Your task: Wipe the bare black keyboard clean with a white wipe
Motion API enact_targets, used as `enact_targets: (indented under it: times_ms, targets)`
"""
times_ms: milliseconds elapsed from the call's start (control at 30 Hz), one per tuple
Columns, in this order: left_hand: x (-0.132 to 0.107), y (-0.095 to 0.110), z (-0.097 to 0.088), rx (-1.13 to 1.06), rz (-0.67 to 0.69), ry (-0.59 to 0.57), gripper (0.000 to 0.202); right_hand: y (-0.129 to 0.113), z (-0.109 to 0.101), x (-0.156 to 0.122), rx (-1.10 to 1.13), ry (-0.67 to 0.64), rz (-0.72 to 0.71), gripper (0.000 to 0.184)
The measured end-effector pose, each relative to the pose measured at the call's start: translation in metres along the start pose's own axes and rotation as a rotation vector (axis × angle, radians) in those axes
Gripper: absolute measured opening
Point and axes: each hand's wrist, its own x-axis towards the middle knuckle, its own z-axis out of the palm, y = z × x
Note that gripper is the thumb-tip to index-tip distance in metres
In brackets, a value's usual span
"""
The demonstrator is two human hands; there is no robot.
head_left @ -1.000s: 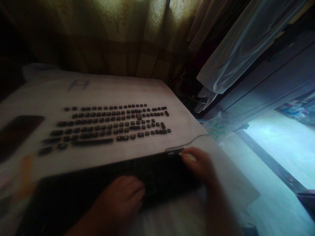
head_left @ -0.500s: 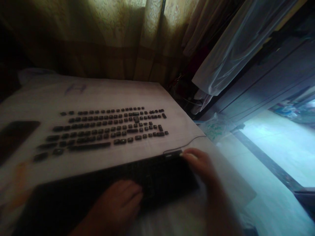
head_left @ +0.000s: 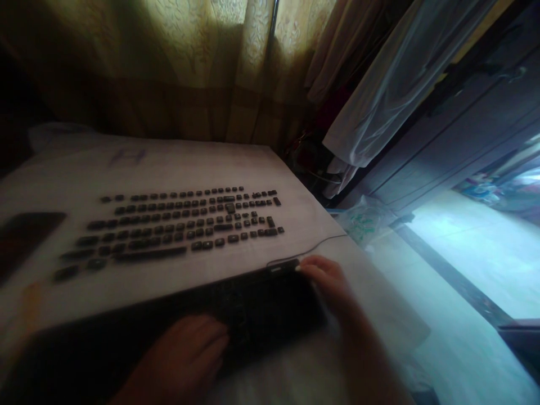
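A black keyboard frame [head_left: 261, 306] lies near me on a white cloth [head_left: 177, 163], its keys taken off. The loose black keycaps [head_left: 177, 228] lie in rows on the cloth beyond it. My left hand [head_left: 185, 354] rests on the frame's near edge, fingers curled down on it. My right hand [head_left: 329, 281] grips the frame's far right corner, where a thin cable [head_left: 316, 246] leaves it. The scene is dim and blurred.
A dark flat object [head_left: 23, 239] lies at the cloth's left edge. Curtains [head_left: 202, 67] hang behind the table. A pale sheet [head_left: 379, 95] hangs at the right, with a plastic bag [head_left: 363, 219] and a bright floor [head_left: 472, 253] below.
The view has shifted, so everything sits slightly left and lower. Both hands stay on the keyboard frame, which has slid a little to the left.
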Motion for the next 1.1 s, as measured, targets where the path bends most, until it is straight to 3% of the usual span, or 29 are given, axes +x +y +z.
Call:
enact_targets:
  times_ms: [133, 467, 567, 600, 633, 700, 767, 1100]
  targets:
    - [0.0, 0.001, 0.0, 0.007, -0.012, 0.037, 0.027, 0.003, 0.005, -0.005, -0.083, 0.024, -0.052, 0.014]
    - [0.003, 0.001, -0.001, -0.057, -0.048, -0.028, 0.025, 0.006, 0.008, -0.012, -0.335, -0.032, -0.412, 0.014]
    - [0.003, 0.004, 0.003, -0.073, -0.071, 0.007, 0.029, 0.008, 0.01, -0.013, -0.374, -0.074, -0.5, 0.015]
    - [0.004, 0.005, 0.004, -0.068, -0.103, 0.129, 0.035, 0.008, 0.011, -0.013, -0.385, -0.074, -0.52, 0.015]
    - [0.004, 0.005, 0.004, -0.061, -0.115, 0.155, 0.037, 0.009, 0.011, -0.013, -0.397, -0.071, -0.534, 0.015]
    - [0.006, 0.004, 0.003, -0.05, -0.061, 0.006, 0.03, 0.01, 0.013, -0.013, -0.425, -0.064, -0.553, 0.015]
    - [0.006, 0.003, 0.0, -0.033, -0.038, -0.016, 0.028, 0.01, 0.014, -0.013, -0.459, -0.061, -0.569, 0.015]
    - [0.004, 0.001, -0.002, -0.046, -0.055, -0.027, 0.027, 0.01, 0.014, -0.013, -0.533, -0.074, -0.564, 0.014]
